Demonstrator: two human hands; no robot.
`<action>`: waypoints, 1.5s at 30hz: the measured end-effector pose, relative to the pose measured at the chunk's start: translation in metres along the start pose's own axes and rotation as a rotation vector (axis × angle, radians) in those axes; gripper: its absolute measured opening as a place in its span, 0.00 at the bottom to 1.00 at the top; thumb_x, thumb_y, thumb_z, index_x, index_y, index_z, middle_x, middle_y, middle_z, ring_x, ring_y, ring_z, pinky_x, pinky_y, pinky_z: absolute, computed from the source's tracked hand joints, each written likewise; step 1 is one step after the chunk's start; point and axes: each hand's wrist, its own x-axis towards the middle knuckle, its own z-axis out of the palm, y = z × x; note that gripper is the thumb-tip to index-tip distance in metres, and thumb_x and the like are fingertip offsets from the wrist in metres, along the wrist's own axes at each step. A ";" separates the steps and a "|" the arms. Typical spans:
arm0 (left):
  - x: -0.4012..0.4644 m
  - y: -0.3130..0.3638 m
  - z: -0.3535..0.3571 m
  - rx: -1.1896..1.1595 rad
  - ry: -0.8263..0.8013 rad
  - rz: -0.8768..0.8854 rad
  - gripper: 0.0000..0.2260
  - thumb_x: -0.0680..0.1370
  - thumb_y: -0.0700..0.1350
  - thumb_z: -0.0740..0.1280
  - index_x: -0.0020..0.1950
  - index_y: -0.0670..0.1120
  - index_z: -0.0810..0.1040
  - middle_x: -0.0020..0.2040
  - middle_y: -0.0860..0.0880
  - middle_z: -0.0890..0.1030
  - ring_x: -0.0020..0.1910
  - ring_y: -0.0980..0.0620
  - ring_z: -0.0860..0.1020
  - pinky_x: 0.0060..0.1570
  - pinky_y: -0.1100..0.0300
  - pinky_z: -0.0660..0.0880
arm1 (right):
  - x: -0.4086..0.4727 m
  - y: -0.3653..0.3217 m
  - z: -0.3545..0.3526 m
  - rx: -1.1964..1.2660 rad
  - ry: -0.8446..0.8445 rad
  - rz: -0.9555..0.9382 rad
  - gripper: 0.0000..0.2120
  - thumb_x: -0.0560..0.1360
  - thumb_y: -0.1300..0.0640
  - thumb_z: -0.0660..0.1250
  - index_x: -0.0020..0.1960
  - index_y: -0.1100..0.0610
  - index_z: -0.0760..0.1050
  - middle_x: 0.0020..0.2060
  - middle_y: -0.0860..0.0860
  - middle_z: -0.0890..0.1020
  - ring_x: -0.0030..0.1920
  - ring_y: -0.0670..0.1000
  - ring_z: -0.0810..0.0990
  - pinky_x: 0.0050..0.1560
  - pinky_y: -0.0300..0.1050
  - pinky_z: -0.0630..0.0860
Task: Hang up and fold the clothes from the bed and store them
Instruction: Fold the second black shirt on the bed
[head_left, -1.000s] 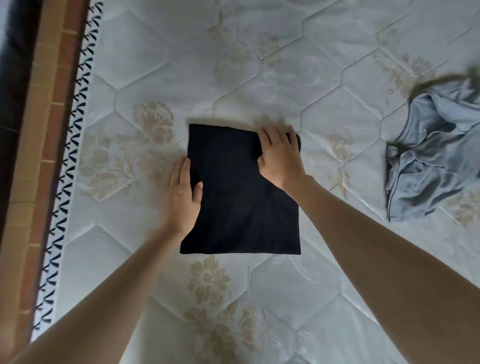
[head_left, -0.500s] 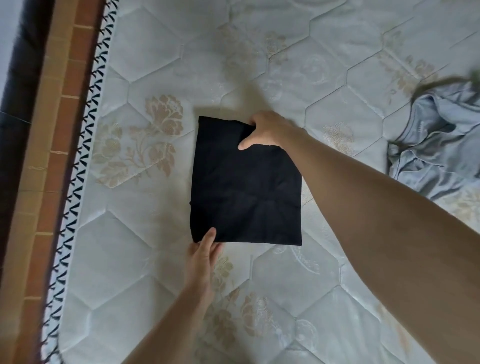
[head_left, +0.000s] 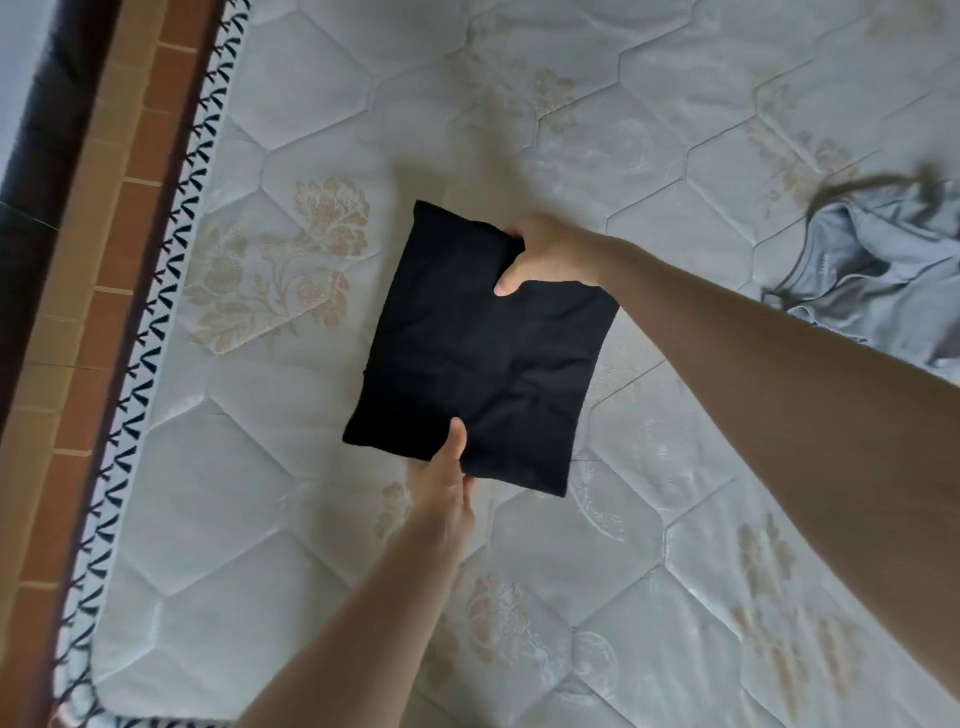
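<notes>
Black fabric sits pinched in both of my hands: my right hand (head_left: 550, 254) has its thumb on top of the folded black cloth rectangle (head_left: 483, 353) at its far right corner, the other fingers curled out of sight beneath. My left hand (head_left: 447, 488) grips the near edge of the cloth, thumb pressed on top, fingers hidden under it. I cannot tell whether the cloth is lifted clear of the surface or lying on it. It sits over the pale quilted mattress with beige flower print (head_left: 291, 467), toward the bed's left edge. A crumpled grey shiny garment (head_left: 883, 270) lies well apart at the right edge of view. Left of the mattress runs its black-and-white patterned border (head_left: 156, 322), then orange-brown floor tiles (head_left: 67, 332).
</notes>
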 end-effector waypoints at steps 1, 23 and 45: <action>0.001 0.008 -0.005 0.037 0.001 0.058 0.15 0.77 0.43 0.71 0.62 0.44 0.76 0.52 0.49 0.82 0.49 0.51 0.82 0.58 0.52 0.77 | -0.006 -0.002 -0.001 0.005 0.011 -0.021 0.12 0.69 0.56 0.75 0.50 0.56 0.77 0.47 0.52 0.81 0.49 0.55 0.80 0.45 0.44 0.75; -0.261 0.240 -0.045 0.370 -0.041 1.084 0.12 0.81 0.50 0.65 0.62 0.49 0.79 0.52 0.57 0.83 0.53 0.56 0.81 0.54 0.56 0.78 | -0.228 -0.159 -0.086 0.295 0.775 -0.490 0.15 0.82 0.49 0.61 0.62 0.59 0.69 0.45 0.49 0.79 0.46 0.54 0.80 0.47 0.52 0.78; -0.601 0.327 -0.357 0.224 0.048 1.273 0.08 0.80 0.50 0.65 0.54 0.51 0.81 0.50 0.55 0.85 0.48 0.56 0.84 0.46 0.59 0.78 | -0.503 -0.484 -0.042 0.412 0.625 -0.998 0.09 0.81 0.49 0.63 0.58 0.52 0.71 0.47 0.39 0.78 0.48 0.39 0.77 0.47 0.36 0.73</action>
